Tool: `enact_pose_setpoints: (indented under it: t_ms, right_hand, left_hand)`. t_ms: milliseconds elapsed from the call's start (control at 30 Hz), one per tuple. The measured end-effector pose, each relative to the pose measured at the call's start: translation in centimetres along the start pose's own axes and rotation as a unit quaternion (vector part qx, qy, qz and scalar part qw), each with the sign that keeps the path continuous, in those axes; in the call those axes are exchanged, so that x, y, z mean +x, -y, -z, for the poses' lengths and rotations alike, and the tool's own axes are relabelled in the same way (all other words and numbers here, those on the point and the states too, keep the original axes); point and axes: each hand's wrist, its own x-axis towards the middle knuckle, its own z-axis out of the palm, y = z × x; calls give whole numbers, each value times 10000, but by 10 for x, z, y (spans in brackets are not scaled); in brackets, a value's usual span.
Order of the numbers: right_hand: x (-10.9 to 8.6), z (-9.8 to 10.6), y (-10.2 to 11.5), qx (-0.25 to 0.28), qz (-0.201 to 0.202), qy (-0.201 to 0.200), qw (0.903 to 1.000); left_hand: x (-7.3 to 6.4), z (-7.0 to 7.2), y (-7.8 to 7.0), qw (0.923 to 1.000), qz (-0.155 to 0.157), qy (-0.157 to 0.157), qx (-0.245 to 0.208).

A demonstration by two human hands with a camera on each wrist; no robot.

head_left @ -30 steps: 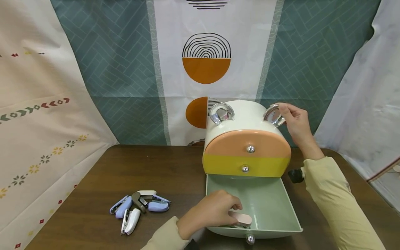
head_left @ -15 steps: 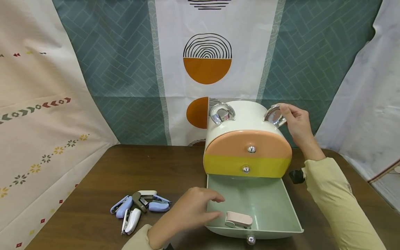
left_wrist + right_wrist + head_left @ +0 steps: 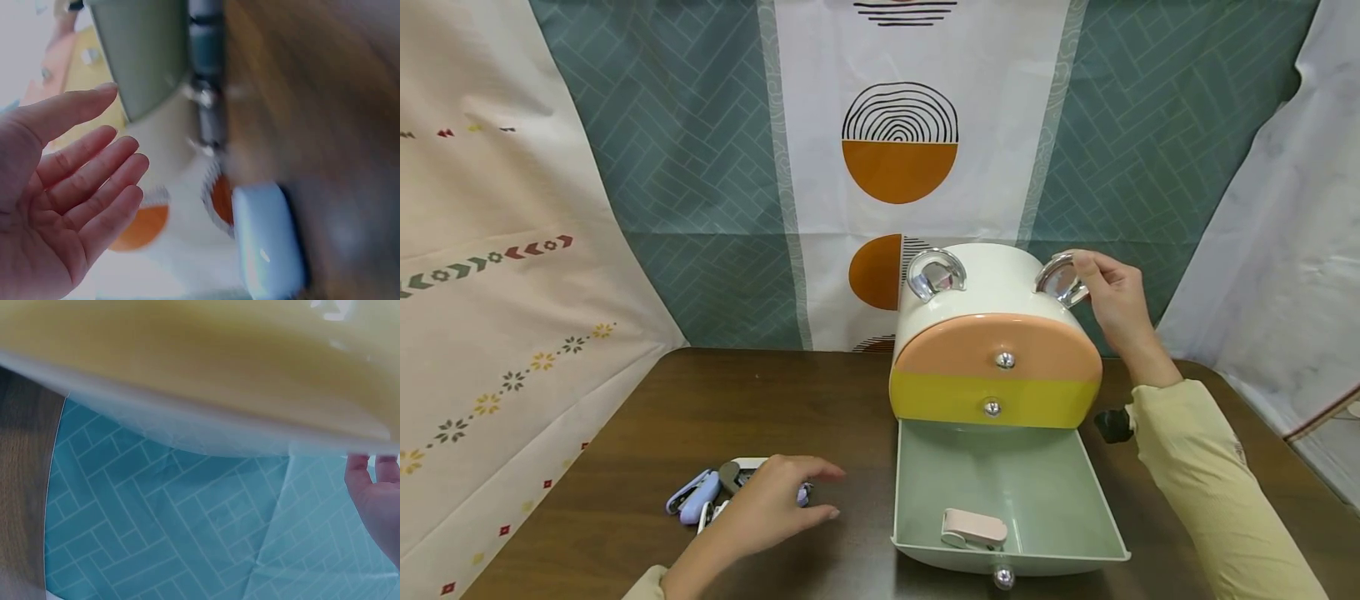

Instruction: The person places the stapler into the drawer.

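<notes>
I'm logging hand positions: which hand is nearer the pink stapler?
Left. The left hand is left of the pink stapler, outside the drawer; the right hand grips a silver ear, farther back.

Soft light; blurry left-wrist view

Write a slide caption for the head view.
Left hand near staplers; right hand on silver handle; pink stapler in open green drawer.

No text, label, brand, number or sign can be read here.
</notes>
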Motion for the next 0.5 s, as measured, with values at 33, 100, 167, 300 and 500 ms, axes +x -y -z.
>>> enact_pose_setpoints:
  t_ms: [33, 100, 167, 300, 500]
  right_hand:
    - [0, 0, 0, 117, 4, -6, 9999]
    - [0, 0, 0, 288, 20, -29, 9996]
    - [-1, 0, 0, 461, 19, -55, 9989]
    - [-1, 0, 0, 277, 7, -55, 9996]
    - [0, -1, 0, -311, -48, -115, 9994]
  left_hand:
    - [-3, 1, 5, 10000, 72, 22, -19]
    - [-7, 4, 15, 9998, 181, 7, 56]
    - [-11, 6, 24, 9995, 280, 7, 160]
    - [-16, 11, 37, 9982, 434, 104, 396]
    - [-17, 13, 53, 9962, 425, 407, 636]
